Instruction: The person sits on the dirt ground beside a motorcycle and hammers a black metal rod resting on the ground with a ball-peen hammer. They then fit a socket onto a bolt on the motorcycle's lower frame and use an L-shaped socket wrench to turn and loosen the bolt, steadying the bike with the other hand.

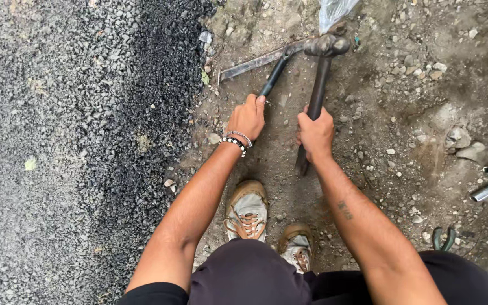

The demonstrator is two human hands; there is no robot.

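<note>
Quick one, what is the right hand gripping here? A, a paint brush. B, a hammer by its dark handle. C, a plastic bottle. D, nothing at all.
B: the right hand is closed around the dark handle of a hammer, whose head sits at the top over the dirt, while the left hand holds a separate dark-handled tool.
</note>
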